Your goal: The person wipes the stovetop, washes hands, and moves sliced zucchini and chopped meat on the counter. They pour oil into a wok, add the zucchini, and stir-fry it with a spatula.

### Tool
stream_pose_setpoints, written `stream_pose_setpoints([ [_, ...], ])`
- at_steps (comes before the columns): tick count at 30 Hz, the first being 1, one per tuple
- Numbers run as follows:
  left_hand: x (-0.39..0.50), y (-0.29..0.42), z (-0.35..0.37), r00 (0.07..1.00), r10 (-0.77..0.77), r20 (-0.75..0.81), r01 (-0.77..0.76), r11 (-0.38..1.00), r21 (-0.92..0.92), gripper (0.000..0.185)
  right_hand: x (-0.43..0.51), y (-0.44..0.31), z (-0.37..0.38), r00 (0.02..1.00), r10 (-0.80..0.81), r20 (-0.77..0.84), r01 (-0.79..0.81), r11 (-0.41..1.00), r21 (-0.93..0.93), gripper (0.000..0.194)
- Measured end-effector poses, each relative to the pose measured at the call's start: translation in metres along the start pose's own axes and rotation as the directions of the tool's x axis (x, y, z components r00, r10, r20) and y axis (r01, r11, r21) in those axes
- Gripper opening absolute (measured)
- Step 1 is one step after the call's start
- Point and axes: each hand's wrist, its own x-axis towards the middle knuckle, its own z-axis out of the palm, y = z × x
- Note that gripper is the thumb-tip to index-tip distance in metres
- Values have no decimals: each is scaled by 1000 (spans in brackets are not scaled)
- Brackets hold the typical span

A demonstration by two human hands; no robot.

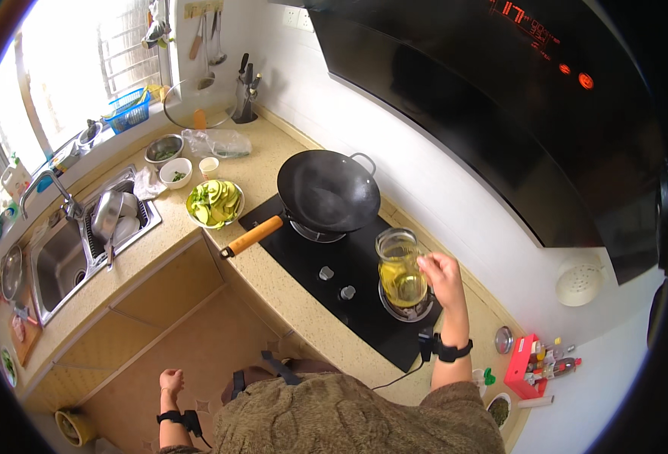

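My right hand grips a glass jug of yellow oil by its side, over the right-hand burner of the black glass cooktop. Beyond it, on the other burner, sits a black wok with a wooden handle; faint vapour seems to hang in it. Down by my side, my left hand is curled and holds nothing, away from the counter. A plate of sliced green vegetable stands on the counter left of the wok handle.
Steel pots and bowls crowd the sink. Above the cooktop juts a dark range hood. A white bowl, a paper cup and a knife block stand farther back. At right is a red bottle rack.
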Motion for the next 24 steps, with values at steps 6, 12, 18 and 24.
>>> stream_pose_setpoints([
  [6, 30, 56, -23, 994, -22, 103, 53, 952, -303, 19, 114, -24, 49, 996, -33, 88, 63, 928, -367, 32],
  [12, 129, 125, -12, 980, 29, 196, -14, 997, -78, 22, 173, -38, 104, 997, 38, 61, 1, 838, -545, 30],
  [18, 237, 127, -13, 939, 283, 196, -340, 848, 406, 23, 201, -58, 141, 985, 170, 19, -115, 738, -665, 32],
  [24, 290, 111, -35, 918, -249, 308, 170, 950, 261, 11, 214, -66, 165, 983, 183, 9, -112, 638, -762, 33],
])
